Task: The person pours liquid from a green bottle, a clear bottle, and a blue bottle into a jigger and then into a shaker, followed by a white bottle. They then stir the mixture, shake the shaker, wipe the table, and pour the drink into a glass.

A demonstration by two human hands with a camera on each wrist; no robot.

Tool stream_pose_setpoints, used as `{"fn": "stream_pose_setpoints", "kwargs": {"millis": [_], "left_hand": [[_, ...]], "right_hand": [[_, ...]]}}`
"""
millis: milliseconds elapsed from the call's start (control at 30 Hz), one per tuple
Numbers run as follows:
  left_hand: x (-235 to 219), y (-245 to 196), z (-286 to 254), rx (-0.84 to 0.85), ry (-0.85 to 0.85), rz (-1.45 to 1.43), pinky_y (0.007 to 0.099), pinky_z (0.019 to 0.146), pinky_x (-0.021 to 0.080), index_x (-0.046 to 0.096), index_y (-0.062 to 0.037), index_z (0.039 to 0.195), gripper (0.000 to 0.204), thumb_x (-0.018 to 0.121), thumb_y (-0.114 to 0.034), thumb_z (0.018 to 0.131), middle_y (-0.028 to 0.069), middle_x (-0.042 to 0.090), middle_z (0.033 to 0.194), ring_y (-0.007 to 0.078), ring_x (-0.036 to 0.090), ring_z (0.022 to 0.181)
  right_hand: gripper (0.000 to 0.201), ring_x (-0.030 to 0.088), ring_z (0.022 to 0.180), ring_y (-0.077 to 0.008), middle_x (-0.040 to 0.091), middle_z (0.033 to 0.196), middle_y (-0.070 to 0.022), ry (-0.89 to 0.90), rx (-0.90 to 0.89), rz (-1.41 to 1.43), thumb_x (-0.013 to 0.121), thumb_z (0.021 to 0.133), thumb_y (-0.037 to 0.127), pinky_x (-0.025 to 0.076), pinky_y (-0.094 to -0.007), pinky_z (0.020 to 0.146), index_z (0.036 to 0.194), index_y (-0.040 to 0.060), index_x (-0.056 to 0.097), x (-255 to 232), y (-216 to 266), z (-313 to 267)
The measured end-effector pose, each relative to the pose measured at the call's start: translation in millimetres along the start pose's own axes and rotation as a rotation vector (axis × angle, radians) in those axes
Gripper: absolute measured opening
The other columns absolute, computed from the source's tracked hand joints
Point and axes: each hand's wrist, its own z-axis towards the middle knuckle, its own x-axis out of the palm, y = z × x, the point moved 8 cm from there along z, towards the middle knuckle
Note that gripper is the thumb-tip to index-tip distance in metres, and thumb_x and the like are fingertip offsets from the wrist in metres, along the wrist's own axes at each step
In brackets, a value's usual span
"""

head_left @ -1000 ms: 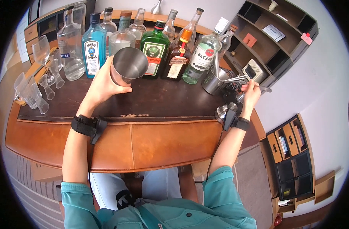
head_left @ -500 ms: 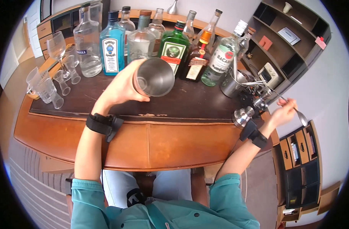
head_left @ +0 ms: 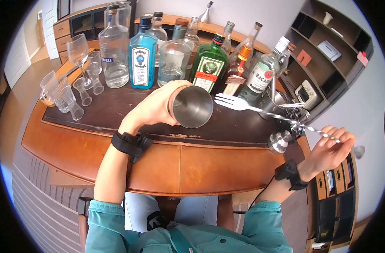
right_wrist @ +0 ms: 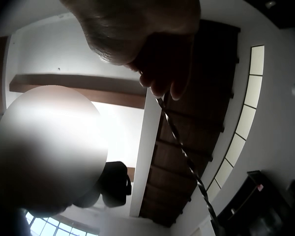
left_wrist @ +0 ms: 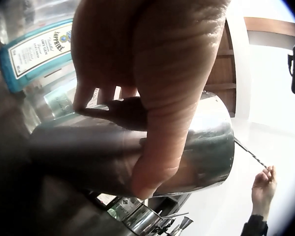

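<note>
A metal shaker tin is gripped by my left hand, its open mouth facing the head camera and its inside bare. In the left wrist view, thumb and fingers wrap the tin's wall. My right hand pinches a bar spoon by its twisted shaft, near the bowl end. The fork end points left, its tines right beside the tin's rim in the head view. From the right wrist, the twisted shaft runs down from the curled fingers.
Several liquor bottles line the back, among them a blue one, a green one and a Bacardi bottle. A jigger stands at the right, near a metal cup of bar tools. Glasses cluster at the left.
My right hand has lifted the bar spoon out from among the tools, moved it right, and swung its fork end toward the tin. The tin has tipped further toward the camera.
</note>
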Motion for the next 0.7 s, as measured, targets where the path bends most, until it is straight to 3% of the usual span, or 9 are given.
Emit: {"fn": "stream_pose_setpoints", "kwargs": {"millis": [67,133,233,333,400,500,533,633,700], "left_hand": [[-3.8,-3.3,0.1,0.016,-0.047,0.015,0.0337,0.094,0.038,0.043,-0.008,0.12,0.081,0.076,-0.006,0.046,0.0091,0.049,0.115,0.0269,0.047,0.107],[1.4,-11.0,2.1,0.008,0.086,0.182,0.0338,0.093,0.038,0.041,-0.0056,0.122,0.083,0.079,-0.01,0.047,0.0103,0.048,0.114,0.0266,0.046,0.104],[2.8,-8.5,0.8,-0.051,0.076,0.181,0.0341,0.09,0.04,0.043,-0.0079,0.12,0.081,0.077,-0.009,0.046,0.0099,0.049,0.106,0.0277,0.045,0.099],[4.0,-6.9,-0.4,-0.042,0.078,0.211,0.0347,0.09,0.039,0.043,-0.0087,0.119,0.079,0.075,-0.008,0.047,0.0097,0.049,0.107,0.0278,0.045,0.101],[-0.3,-6.7,0.2,0.003,0.048,0.25,0.0348,0.092,0.039,0.043,-0.0069,0.119,0.079,0.075,-0.006,0.047,0.01,0.049,0.11,0.0277,0.045,0.105],[-1.7,-5.1,1.3,-0.026,0.055,0.204,0.0343,0.093,0.039,0.042,-0.0061,0.12,0.082,0.078,-0.003,0.046,0.0104,0.048,0.115,0.0275,0.047,0.108],[-0.6,-1.6,0.8,-0.033,0.053,0.166,0.0341,0.094,0.039,0.041,-0.0061,0.121,0.083,0.079,-0.004,0.046,0.0103,0.048,0.116,0.0269,0.048,0.108],[3.1,1.2,2.1,-0.079,0.061,0.162,0.0337,0.094,0.039,0.041,-0.0062,0.121,0.083,0.08,-0.005,0.047,0.0095,0.048,0.116,0.0251,0.048,0.109],[4.3,4.9,2.0,-0.113,0.067,0.181,0.0337,0.094,0.039,0.041,-0.0067,0.121,0.082,0.08,-0.007,0.049,0.0091,0.048,0.118,0.0247,0.048,0.11]], "right_hand": [[0.025,0.047,0.04,-0.0146,0.046,0.055,-0.0053,0.087,-0.017,-0.008,0.033,0.095,0.024,0.044,-0.0294,0.046,0.083,0.0043,0.044,30.6,-6.8,-15.6],[0.025,0.049,0.042,-0.0176,0.048,0.056,-0.0074,0.125,0.043,0.016,0.038,0.094,0.024,0.047,-0.0326,0.047,0.083,0.0028,0.044,56.4,-21.3,-33.7],[0.031,0.053,0.047,-0.0221,0.053,0.06,-0.0124,0.153,0.149,-0.076,0.045,0.091,0.029,0.049,-0.0348,0.051,0.081,0.0003,0.045,83.8,-42.2,-60.3],[0.015,0.059,0.053,-0.0205,0.06,0.068,-0.0159,0.329,0.272,-0.205,0.048,0.088,0.008,0.049,-0.0305,0.056,0.08,-0.0037,0.051,105.8,-60.0,-79.9],[0.006,0.06,0.059,-0.0176,0.063,0.074,-0.0108,0.507,0.211,-0.347,0.053,0.082,0.0,0.046,-0.0246,0.055,0.082,-0.0024,0.059,122.2,-65.4,-79.4],[0.004,0.059,0.06,-0.0194,0.061,0.071,-0.0092,0.469,0.303,-0.299,0.057,0.08,0.002,0.045,-0.0251,0.054,0.079,-0.0014,0.06,125.8,-75.3,-85.7],[0.013,0.062,0.065,-0.0171,0.065,0.076,-0.0124,0.509,0.373,-0.253,0.049,0.086,0.002,0.048,-0.0249,0.062,0.088,-0.0048,0.06,125.8,-78.9,-92.1],[0.012,0.063,0.065,-0.0178,0.065,0.079,-0.0139,0.565,0.461,-0.318,0.051,0.085,0.002,0.05,-0.0248,0.061,0.09,-0.0047,0.059,124.0,-84.9,-99.2],[0.007,0.06,0.061,-0.0213,0.06,0.071,-0.0072,0.451,0.393,-0.335,0.062,0.077,0.008,0.046,-0.0272,0.054,0.084,0.0053,0.061,119.9,-82.4,-99.9]]}}
